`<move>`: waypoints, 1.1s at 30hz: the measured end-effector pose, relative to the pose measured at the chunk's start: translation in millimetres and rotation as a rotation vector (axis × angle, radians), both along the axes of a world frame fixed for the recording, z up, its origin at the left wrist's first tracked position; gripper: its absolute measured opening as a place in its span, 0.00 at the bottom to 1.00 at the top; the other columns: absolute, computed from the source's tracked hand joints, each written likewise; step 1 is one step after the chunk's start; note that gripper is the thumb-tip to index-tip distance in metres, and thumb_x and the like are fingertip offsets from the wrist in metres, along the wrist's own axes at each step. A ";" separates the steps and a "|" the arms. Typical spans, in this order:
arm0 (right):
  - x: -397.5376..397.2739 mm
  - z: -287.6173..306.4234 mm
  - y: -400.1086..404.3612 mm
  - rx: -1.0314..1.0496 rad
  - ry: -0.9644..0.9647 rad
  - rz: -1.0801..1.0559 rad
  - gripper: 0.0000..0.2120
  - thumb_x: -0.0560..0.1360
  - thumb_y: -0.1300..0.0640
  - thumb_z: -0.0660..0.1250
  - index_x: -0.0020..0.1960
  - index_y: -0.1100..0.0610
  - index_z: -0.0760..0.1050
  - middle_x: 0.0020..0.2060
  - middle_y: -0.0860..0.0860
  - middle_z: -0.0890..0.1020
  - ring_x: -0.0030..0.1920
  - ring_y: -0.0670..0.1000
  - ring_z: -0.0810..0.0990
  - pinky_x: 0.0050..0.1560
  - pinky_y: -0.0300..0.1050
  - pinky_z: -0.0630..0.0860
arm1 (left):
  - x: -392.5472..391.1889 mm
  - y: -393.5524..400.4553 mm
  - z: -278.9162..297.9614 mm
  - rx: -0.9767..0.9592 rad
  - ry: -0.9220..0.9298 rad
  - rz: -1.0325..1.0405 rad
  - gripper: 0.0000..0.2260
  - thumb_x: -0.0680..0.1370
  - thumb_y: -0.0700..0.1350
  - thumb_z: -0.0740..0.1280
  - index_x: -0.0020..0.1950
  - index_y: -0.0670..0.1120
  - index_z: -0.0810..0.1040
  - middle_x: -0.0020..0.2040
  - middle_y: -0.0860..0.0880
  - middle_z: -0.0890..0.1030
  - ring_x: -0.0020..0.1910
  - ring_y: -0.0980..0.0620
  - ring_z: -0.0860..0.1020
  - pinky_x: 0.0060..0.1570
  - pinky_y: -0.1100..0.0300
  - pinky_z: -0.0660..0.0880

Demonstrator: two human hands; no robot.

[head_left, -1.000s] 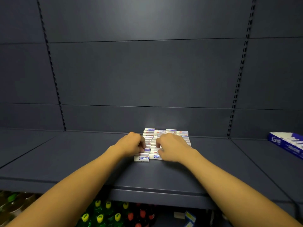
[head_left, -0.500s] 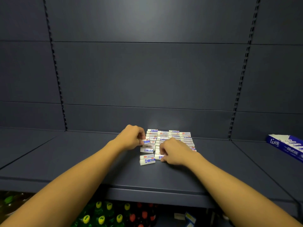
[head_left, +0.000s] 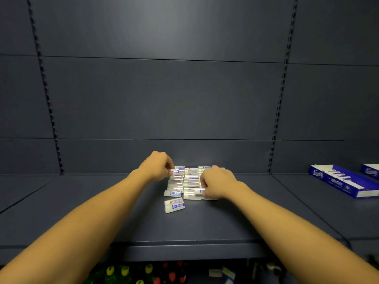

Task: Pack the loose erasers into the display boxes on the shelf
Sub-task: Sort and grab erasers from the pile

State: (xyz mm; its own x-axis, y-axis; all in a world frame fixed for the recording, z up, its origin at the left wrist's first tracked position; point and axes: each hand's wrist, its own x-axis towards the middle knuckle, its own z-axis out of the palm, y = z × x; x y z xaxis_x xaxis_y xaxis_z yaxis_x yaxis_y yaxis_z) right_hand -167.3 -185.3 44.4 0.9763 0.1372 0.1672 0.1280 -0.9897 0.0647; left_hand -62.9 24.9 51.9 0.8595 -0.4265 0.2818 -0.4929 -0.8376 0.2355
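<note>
Several white erasers with blue and red sleeves lie in rows (head_left: 190,181) on the dark shelf (head_left: 102,212) near its back wall. My left hand (head_left: 156,167) is at the far left of the rows, its fingers pinching one eraser (head_left: 175,171). My right hand (head_left: 217,184) rests on the right side of the rows, fingers curled around an eraser (head_left: 199,191) at the front. Two erasers (head_left: 174,205) lie apart, a little in front of the rows. A blue and white display box (head_left: 344,182) with some erasers in it lies open at the right.
A second blue box (head_left: 371,171) shows at the right edge, cut off. Bottles with yellow, green and red caps (head_left: 143,273) stand on the level below the shelf's front lip. Slotted uprights run up the back wall left and right.
My left hand has moved toward the back of the rows and lifted an eraser. Two erasers now lie apart in front. My right hand has shifted slightly along the right side.
</note>
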 end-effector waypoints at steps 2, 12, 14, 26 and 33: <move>-2.3 9.8 -11.2 0.000 -0.039 -0.060 0.07 0.74 0.55 0.69 0.52 0.50 0.79 0.54 0.52 0.79 0.53 0.56 0.79 0.46 0.46 0.74 | 3.5 -11.4 5.3 0.012 -0.009 -0.014 0.05 0.76 0.44 0.75 0.51 0.49 0.85 0.47 0.52 0.85 0.46 0.53 0.81 0.51 0.52 0.81; -32.0 23.4 -85.2 0.125 -0.170 -0.401 0.11 0.73 0.58 0.70 0.55 0.52 0.83 0.52 0.53 0.81 0.50 0.57 0.81 0.44 0.46 0.74 | -5.1 -109.9 11.0 0.048 -0.049 -0.191 0.05 0.76 0.39 0.72 0.48 0.48 0.85 0.48 0.49 0.84 0.47 0.47 0.82 0.50 0.49 0.81; -42.1 21.5 -100.7 0.154 -0.164 -0.465 0.10 0.73 0.59 0.71 0.53 0.52 0.84 0.50 0.53 0.81 0.46 0.56 0.81 0.43 0.47 0.78 | -11.0 -128.1 7.6 0.049 -0.044 -0.232 0.05 0.75 0.40 0.73 0.49 0.49 0.85 0.49 0.50 0.84 0.48 0.48 0.82 0.50 0.50 0.81; -100.6 26.8 -194.9 0.256 -0.157 -0.546 0.07 0.72 0.54 0.74 0.49 0.48 0.85 0.47 0.50 0.82 0.46 0.54 0.81 0.46 0.49 0.80 | -47.7 -223.5 17.5 0.027 0.024 -0.314 0.04 0.73 0.43 0.76 0.46 0.50 0.87 0.44 0.51 0.84 0.45 0.49 0.82 0.51 0.48 0.82; -138.7 28.0 -262.2 0.280 -0.122 -0.511 0.06 0.73 0.50 0.75 0.49 0.50 0.85 0.48 0.50 0.83 0.48 0.52 0.81 0.46 0.48 0.79 | -84.8 -291.4 18.2 0.025 0.039 -0.339 0.05 0.73 0.42 0.75 0.48 0.49 0.86 0.45 0.50 0.84 0.46 0.49 0.82 0.51 0.48 0.81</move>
